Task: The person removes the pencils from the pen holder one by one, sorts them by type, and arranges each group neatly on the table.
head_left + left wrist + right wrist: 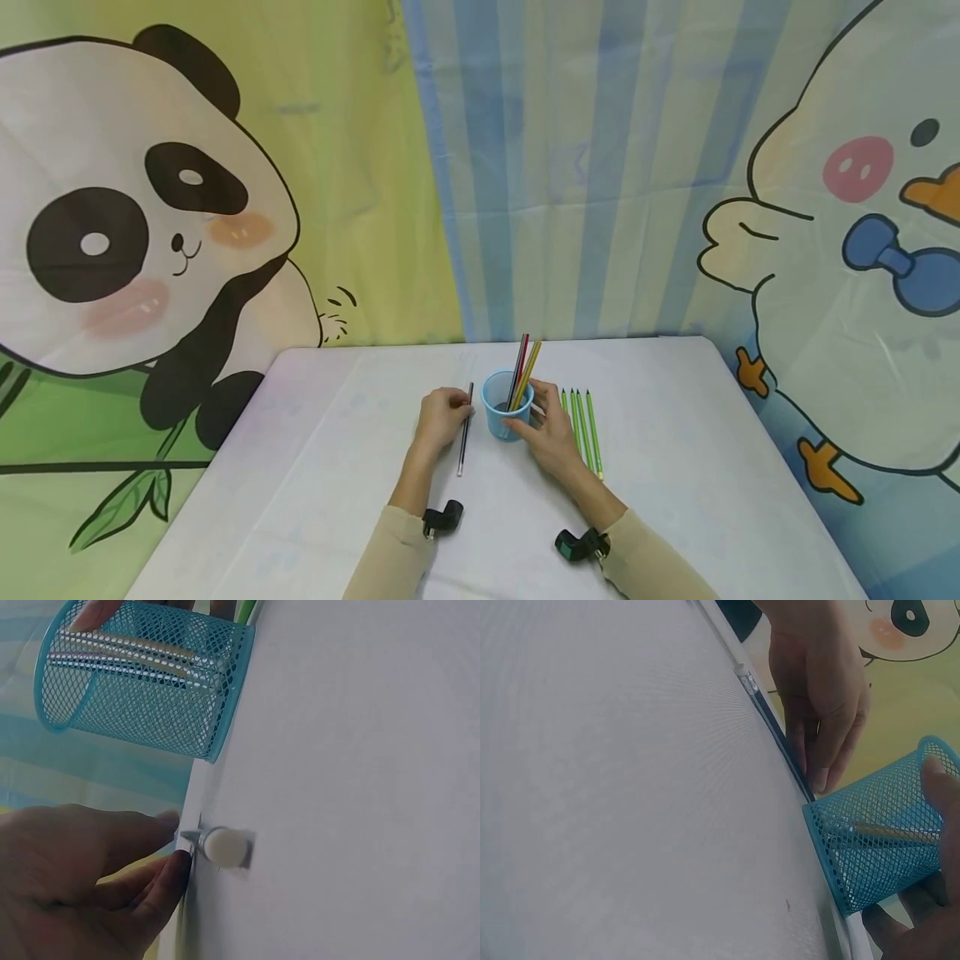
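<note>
My left hand [437, 423] pinches a dark pencil [463, 446] with a white eraser end, thumb and fingertips at its far half; it lies low along the white table. In the left wrist view its eraser [226, 847] faces the camera. To its right stands a light blue mesh pencil cup [497, 422], upright. My right hand [557, 440] grips the cup from the right, thumb at the near side and fingers round the far side. Several pencils [532, 365], dark, red and yellow, lean in the cup toward the right.
Several green pencils [591, 425] lie side by side on the table [690, 467], right beside my right hand. Behind the table's far edge hangs a printed cloth [547, 208] with a panda and a white bird on it. Each wrist carries a small black camera [444, 517].
</note>
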### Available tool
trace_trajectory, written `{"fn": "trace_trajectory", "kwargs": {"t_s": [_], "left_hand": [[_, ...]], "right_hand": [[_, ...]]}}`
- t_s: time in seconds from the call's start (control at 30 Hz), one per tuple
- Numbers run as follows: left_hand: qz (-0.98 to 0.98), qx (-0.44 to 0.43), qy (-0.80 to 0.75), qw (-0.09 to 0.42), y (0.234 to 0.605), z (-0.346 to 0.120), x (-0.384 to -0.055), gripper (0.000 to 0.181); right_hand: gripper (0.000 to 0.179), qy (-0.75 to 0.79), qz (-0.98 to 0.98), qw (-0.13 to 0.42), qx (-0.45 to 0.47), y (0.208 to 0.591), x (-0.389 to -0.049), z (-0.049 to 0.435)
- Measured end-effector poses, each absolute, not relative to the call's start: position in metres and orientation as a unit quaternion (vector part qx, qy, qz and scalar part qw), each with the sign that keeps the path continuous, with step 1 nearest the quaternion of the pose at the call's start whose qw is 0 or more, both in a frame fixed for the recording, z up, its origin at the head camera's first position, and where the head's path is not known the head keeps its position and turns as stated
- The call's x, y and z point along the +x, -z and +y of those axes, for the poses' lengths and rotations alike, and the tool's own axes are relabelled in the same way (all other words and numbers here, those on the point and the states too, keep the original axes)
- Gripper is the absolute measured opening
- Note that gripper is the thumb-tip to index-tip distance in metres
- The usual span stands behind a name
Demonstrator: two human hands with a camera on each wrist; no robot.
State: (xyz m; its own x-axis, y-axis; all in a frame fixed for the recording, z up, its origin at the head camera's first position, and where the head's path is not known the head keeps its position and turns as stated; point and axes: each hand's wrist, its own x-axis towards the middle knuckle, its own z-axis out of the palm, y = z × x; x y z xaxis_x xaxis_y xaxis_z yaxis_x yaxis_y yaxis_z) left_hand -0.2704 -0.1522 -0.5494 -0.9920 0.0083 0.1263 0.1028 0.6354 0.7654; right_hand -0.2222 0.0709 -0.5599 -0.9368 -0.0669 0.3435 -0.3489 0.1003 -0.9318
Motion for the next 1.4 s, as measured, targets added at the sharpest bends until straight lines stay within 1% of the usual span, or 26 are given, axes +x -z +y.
{"fn": "trace_trajectory", "kwargs": {"t_s": [0.33,0.6,0.8,1.07,1.23,1.4], "left_hand": [[-0.884,-0.027,0.461,0.069,0.542,-0.156,-0.267,0.023],[-0.839,-0.046,0.535,0.085,0.529,-0.153,-0.266,0.024],[-0.826,-0.059,0.552,0.091,0.526,-0.152,-0.265,0.024],[-0.79,-0.117,0.594,0.093,0.528,-0.15,-0.267,0.039],[-0.772,-0.133,0.614,0.093,0.524,-0.145,-0.265,0.037],[-0.759,-0.123,0.633,0.088,0.52,-0.14,-0.265,0.031]], "right_hand": [[0.077,-0.656,-0.731,0.113,0.15,0.56,-0.221,0.071],[0.077,-0.651,-0.733,0.12,0.154,0.558,-0.223,0.07],[0.076,-0.654,-0.732,0.117,0.151,0.56,-0.222,0.07],[0.076,-0.658,-0.727,0.125,0.15,0.554,-0.219,0.068],[0.076,-0.656,-0.728,0.124,0.154,0.541,-0.212,0.066],[0.078,-0.655,-0.73,0.124,0.15,0.55,-0.217,0.067]]}}
